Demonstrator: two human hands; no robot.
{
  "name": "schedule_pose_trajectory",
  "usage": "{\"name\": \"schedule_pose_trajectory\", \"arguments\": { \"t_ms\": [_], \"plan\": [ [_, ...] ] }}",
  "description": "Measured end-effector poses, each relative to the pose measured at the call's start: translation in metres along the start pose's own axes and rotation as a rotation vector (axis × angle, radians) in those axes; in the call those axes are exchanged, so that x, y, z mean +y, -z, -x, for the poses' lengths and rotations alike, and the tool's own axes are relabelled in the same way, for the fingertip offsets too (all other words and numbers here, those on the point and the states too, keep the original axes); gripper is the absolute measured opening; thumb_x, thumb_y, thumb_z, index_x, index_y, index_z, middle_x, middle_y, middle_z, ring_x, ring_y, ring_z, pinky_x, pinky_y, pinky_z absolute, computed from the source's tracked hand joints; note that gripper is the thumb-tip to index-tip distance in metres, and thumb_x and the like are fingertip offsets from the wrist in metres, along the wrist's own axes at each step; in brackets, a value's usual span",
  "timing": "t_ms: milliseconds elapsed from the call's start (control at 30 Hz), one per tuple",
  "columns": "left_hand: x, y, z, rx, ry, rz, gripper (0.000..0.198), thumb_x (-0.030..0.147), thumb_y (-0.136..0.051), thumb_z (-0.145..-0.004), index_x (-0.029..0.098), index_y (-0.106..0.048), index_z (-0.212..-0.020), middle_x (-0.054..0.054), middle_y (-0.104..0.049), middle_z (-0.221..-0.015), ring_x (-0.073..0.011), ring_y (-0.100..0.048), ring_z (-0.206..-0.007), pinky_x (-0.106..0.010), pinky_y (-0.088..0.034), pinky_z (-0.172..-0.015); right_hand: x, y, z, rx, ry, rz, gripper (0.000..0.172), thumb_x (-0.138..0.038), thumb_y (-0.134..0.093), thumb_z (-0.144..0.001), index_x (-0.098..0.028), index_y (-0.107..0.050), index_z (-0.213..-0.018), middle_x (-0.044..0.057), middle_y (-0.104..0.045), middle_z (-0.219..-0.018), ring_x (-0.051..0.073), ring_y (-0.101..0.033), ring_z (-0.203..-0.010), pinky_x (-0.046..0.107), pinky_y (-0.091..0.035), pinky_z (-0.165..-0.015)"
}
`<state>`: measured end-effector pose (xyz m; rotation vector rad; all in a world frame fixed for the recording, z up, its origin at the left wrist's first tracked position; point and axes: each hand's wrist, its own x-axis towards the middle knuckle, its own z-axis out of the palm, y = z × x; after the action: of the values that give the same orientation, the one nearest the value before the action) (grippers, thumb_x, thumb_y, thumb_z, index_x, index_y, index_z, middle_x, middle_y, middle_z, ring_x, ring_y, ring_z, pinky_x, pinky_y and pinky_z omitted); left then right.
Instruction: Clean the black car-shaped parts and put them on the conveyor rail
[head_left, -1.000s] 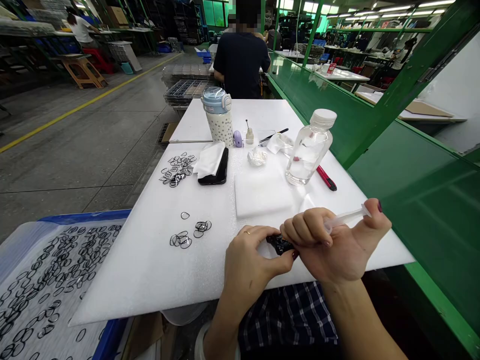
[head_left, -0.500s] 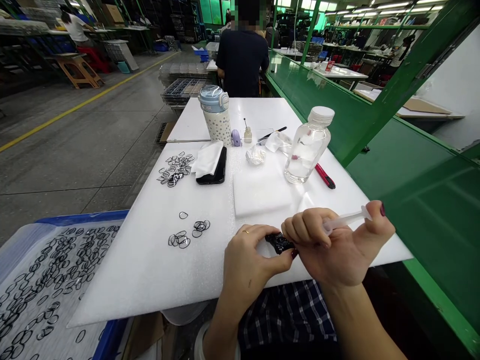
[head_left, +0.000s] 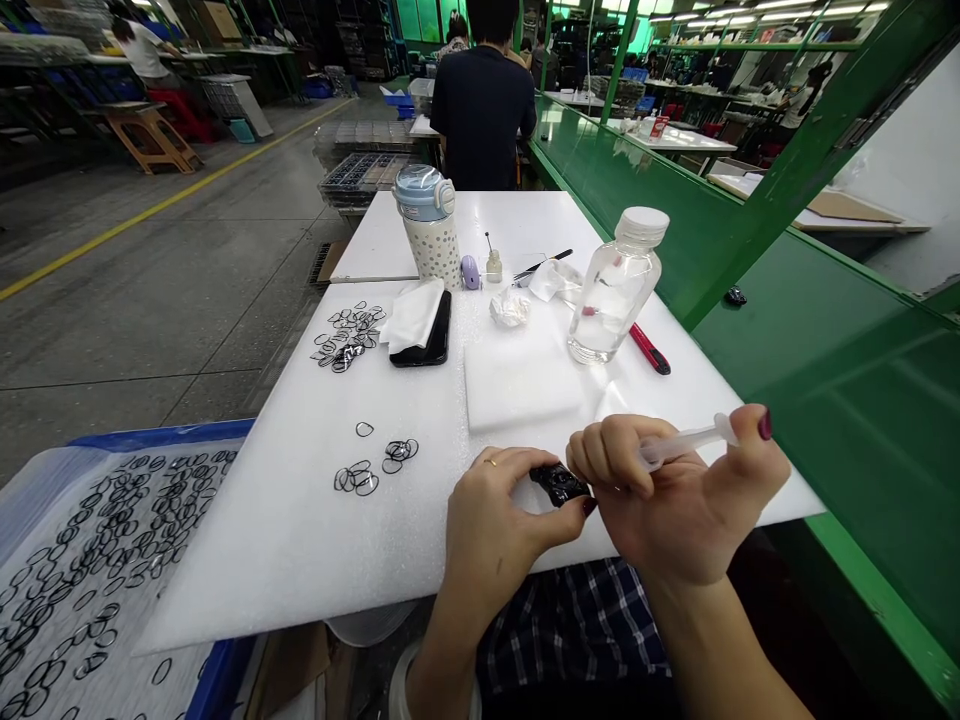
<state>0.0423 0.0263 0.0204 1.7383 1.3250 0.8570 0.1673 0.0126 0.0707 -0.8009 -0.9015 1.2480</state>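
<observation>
My left hand (head_left: 499,530) pinches a small glossy black part (head_left: 559,484) between thumb and fingers, just above the front of the foam-covered table. Wrapped in the fingers of my right hand (head_left: 675,490) is a translucent plastic syringe (head_left: 686,443); my thumb rests against its plunger end. The syringe's front end is hidden by my fingers, close beside the black part. To the left lie small groups of thin black rings (head_left: 358,478) on the white foam (head_left: 300,560), and a larger pile of rings (head_left: 349,335) sits farther back.
A folded white foam sheet (head_left: 521,388), a clear bottle (head_left: 616,290), a red cutter (head_left: 649,349), a phone (head_left: 421,345) under tissue and a dotted tumbler (head_left: 429,230) stand around the table. A blue-edged tray (head_left: 161,432) of rings is at lower left. A person (head_left: 484,110) sits ahead.
Both hands keep their holds, with the right hand and syringe shifted very slightly. The view has moved a little; the table things appear slightly higher and left.
</observation>
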Motion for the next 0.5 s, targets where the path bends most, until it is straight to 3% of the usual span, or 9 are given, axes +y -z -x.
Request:
{"name": "schedule_pose_trajectory", "arguments": {
  "t_ms": [167, 267, 333, 400, 500],
  "plan": [
    [-0.004, 0.000, -0.001, -0.021, -0.019, -0.016, 0.029, 0.028, -0.080, -0.063, 0.026, -0.071, -0.090, 0.002, -0.072, -0.095, -0.0221, -0.061, -0.096, -0.037, -0.048, -0.085, -0.017, -0.008, -0.021, -0.062, 0.100, 0.089, 0.071, -0.083, -0.028, -0.078, -0.020, -0.038, -0.048, -0.001, -0.031, -0.048, 0.013, -0.033, -0.050, 0.031, -0.031, -0.053],
    [-0.007, 0.001, 0.001, -0.063, -0.065, -0.061, 0.036, 0.025, -0.081, -0.061, 0.026, -0.068, -0.095, 0.002, -0.069, -0.100, -0.0229, -0.060, -0.099, -0.039, -0.048, -0.088, -0.001, -0.014, -0.059, -0.027, 0.207, 0.047, 0.066, -0.078, -0.028, -0.080, -0.021, -0.046, -0.051, 0.001, -0.042, -0.056, 0.015, -0.044, -0.058, 0.033, -0.040, -0.065],
    [-0.009, 0.004, 0.003, -0.116, -0.114, -0.106, 0.041, 0.024, -0.081, -0.061, 0.025, -0.064, -0.098, 0.000, -0.066, -0.108, -0.0239, -0.058, -0.104, -0.040, -0.047, -0.091, 0.018, -0.013, -0.081, -0.022, 0.090, 0.168, 0.060, -0.074, -0.039, -0.078, -0.020, -0.055, -0.058, 0.003, -0.054, -0.063, 0.016, -0.051, -0.063, 0.033, -0.042, -0.068],
    [-0.011, 0.006, 0.005, -0.153, -0.162, -0.144, 0.044, 0.023, -0.080, -0.062, 0.025, -0.062, -0.102, -0.002, -0.062, -0.116, -0.0248, -0.056, -0.109, -0.041, -0.047, -0.093, 0.029, -0.004, -0.089, -0.025, -0.002, 0.335, 0.053, -0.067, -0.043, -0.082, -0.019, -0.063, -0.074, 0.006, -0.064, -0.082, 0.019, -0.058, -0.081, 0.034, -0.044, -0.079],
    [-0.013, 0.008, 0.005, -0.173, -0.208, -0.194, 0.043, 0.018, -0.077, -0.064, 0.026, -0.059, -0.103, -0.002, -0.058, -0.122, -0.0259, -0.052, -0.115, -0.042, -0.046, -0.096, 0.024, 0.028, -0.077, 0.171, 0.201, 0.607, 0.043, -0.057, -0.042, -0.088, -0.019, -0.061, -0.096, 0.006, -0.065, -0.102, 0.020, -0.058, -0.097, 0.032, -0.044, -0.086]
  ]
}}
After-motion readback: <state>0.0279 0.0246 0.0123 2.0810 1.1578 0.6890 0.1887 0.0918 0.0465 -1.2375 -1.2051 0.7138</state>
